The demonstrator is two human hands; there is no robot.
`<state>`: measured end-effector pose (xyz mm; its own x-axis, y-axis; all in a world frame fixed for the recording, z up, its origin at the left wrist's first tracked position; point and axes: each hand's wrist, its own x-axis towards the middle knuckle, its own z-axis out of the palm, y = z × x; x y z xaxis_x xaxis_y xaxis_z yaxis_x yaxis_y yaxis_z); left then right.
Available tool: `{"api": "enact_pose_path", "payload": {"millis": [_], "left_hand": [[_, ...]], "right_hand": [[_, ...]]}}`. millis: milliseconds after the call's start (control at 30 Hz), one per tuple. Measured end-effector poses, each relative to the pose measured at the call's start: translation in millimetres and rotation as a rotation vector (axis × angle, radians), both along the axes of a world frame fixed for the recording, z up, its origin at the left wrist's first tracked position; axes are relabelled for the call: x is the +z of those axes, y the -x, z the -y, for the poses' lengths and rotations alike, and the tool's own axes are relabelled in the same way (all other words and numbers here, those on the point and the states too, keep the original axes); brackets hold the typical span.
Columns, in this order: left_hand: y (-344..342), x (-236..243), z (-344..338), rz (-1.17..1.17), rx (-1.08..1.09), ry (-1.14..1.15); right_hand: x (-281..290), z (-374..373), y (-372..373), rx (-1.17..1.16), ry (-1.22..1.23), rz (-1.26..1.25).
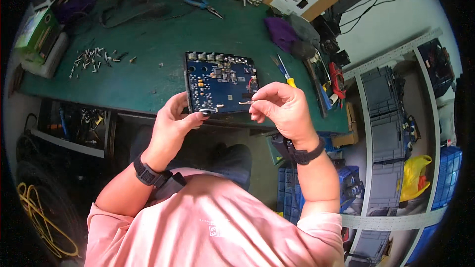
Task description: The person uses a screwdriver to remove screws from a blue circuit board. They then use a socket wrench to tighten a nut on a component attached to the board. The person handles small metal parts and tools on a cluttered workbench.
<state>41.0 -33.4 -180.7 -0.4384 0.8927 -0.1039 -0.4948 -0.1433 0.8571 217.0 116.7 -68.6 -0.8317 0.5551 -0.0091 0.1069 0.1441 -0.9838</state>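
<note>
Blue, bumpy, squarish circuit board point(223, 85)

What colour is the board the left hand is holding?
The board is dark blue, seen best in the head view.

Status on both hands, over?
Left hand holding blue rectangular circuit board, near-left corner. Right hand fingertips at small silvery piece, grip unclear. Yellow-handled tool apart from board.
</note>
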Motion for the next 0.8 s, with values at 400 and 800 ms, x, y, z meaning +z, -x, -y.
{"api": "enact_pose_path", "payload": {"millis": [400, 800], "left_hand": [[4.0, -4.8, 2.3, -0.063, -0.004, -0.03], [4.9, -7.8, 1.6, -0.082, -0.011, -0.033]], "right_hand": [[-15.0, 22.7, 36.2, -0.06, -0.026, 0.093], [-27.6, 26.5, 64.3, 0.016, -0.636, 0.214]]}}
